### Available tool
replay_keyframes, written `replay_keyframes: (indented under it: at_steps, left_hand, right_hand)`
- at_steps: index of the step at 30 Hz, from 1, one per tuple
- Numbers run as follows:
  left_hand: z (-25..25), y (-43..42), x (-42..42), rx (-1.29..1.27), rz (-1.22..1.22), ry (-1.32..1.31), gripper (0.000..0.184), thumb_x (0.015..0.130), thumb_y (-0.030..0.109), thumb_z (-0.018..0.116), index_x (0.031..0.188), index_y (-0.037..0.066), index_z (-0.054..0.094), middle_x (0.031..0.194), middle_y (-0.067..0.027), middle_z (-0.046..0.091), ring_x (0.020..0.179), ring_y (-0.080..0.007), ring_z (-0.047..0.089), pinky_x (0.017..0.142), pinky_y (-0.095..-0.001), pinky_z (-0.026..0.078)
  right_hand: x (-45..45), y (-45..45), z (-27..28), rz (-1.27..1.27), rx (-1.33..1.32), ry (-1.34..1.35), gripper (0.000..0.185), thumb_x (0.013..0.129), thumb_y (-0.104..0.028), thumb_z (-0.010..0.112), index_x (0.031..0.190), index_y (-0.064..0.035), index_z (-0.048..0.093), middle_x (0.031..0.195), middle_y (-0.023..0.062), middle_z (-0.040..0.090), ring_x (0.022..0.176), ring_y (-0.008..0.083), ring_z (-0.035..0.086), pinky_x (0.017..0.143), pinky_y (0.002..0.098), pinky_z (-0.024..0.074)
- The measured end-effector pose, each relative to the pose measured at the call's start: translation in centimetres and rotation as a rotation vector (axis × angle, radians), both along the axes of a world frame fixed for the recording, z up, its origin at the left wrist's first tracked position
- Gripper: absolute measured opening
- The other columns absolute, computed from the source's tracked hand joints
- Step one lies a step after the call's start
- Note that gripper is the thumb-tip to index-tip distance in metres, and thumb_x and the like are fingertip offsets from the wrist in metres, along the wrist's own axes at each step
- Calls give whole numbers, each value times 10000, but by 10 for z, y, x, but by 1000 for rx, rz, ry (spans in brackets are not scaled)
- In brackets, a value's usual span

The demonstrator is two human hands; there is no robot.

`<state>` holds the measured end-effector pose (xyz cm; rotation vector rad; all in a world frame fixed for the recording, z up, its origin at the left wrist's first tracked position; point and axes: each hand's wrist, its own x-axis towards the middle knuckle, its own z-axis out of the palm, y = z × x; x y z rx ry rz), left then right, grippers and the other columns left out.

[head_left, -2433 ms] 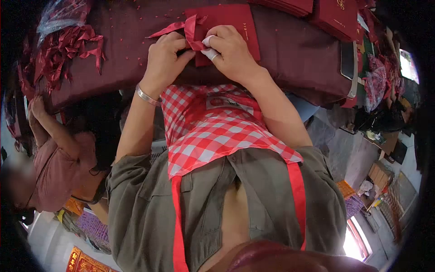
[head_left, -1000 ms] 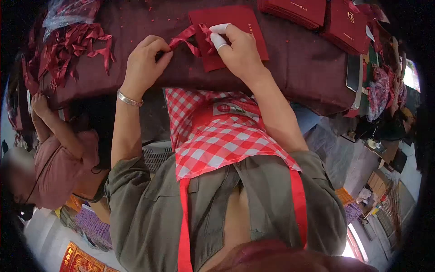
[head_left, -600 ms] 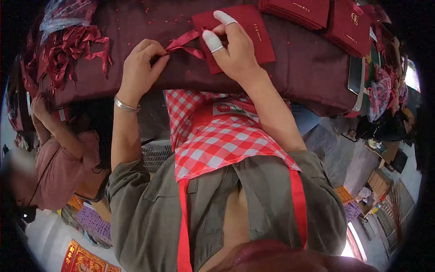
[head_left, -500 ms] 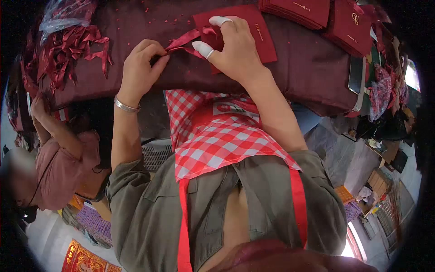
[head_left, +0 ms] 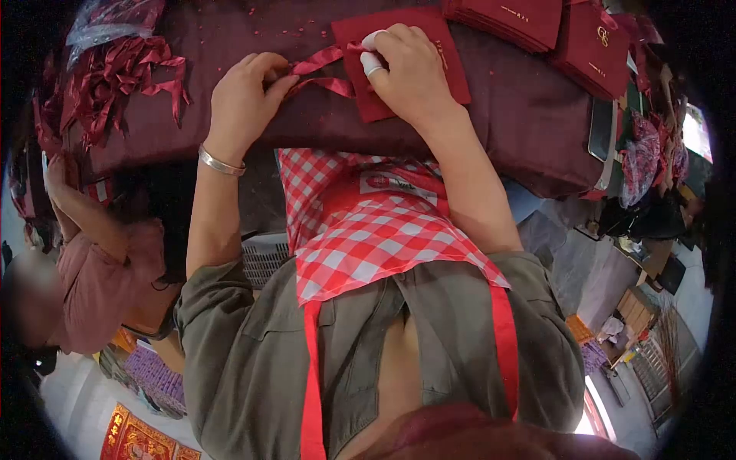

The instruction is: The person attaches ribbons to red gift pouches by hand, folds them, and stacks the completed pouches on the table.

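A dark red card or flat paper bag [head_left: 366,107] with small printed characters lies on the cloth-covered table; which of the two I cannot tell. A shiny red ribbon [head_left: 320,59] runs across to it from the left. My left hand [head_left: 247,98] pinches the ribbon between thumb and forefinger, well away from the red piece. Over the red piece is my right hand [head_left: 412,77], white covers on its thumb and forefinger, pinching the ribbon close to its surface. A second strand of ribbon trails below the first.
A tangle of red ribbons [head_left: 115,84] lies at the left beside clear plastic [head_left: 115,21]. Stacks of red printed pieces [head_left: 590,54] stand at the back right. A phone-like object [head_left: 601,129] rests at the table's right edge. Another person [head_left: 107,276] works at the left.
My right thumb has drawn in to the forefinger, closing on the ribbon. The lower strand, previously by the right thumb, now hangs free. My left hand has shifted slightly right.
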<state>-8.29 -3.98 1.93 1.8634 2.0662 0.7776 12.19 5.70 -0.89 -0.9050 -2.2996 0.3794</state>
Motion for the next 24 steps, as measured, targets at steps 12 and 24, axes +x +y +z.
replay_keyframes:
  at_steps: [12, 24]
  left_hand:
    - [-8, 7, -8, 105, 56, 120, 131, 781, 151, 672, 890, 85, 641, 793, -71, 602, 705, -262, 609, 622, -353, 481]
    - [-5, 5, 0, -29, -52, 154, 129, 815, 147, 634, 921, 78, 658, 834, -96, 625, 770, -266, 628, 682, -333, 498]
  right_hand:
    - [1, -1, -15, 11, 29, 173, 124, 748, -52, 611, 868, -54, 642, 833, 93, 590, 816, 295, 550, 749, 399, 458]
    - [2, -4, -15, 23, 52, 99, 148, 770, -54, 599, 912, -26, 629, 933, 116, 583, 883, 304, 539, 787, 391, 450]
